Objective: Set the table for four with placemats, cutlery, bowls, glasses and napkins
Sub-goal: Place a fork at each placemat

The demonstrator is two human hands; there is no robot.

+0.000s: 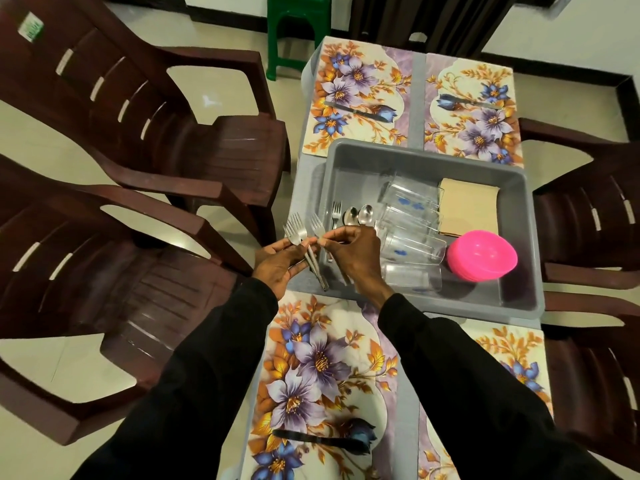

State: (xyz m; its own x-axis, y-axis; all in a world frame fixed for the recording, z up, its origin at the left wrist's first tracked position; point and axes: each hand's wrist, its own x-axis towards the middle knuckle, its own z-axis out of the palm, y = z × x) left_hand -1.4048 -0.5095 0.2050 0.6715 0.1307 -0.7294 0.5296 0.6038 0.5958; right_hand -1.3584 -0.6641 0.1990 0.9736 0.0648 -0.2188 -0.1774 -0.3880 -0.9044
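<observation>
Holding forks (294,233) — left hand (277,263) | right hand (356,251) grip pinching fork (317,227)

Long black sleeves cover both arms to the wrists, leaving each hand bare.

The fork handles (313,263) vanish behind the left hand (277,263) and right hand (356,254), just left of the grey tub (519,244). The placemat (516,368) below the tub is covered by the right sleeve (467,393) (also cut by the bottom edge). How many pink bowls (481,254) are stacked inside cannot be told.
</observation>
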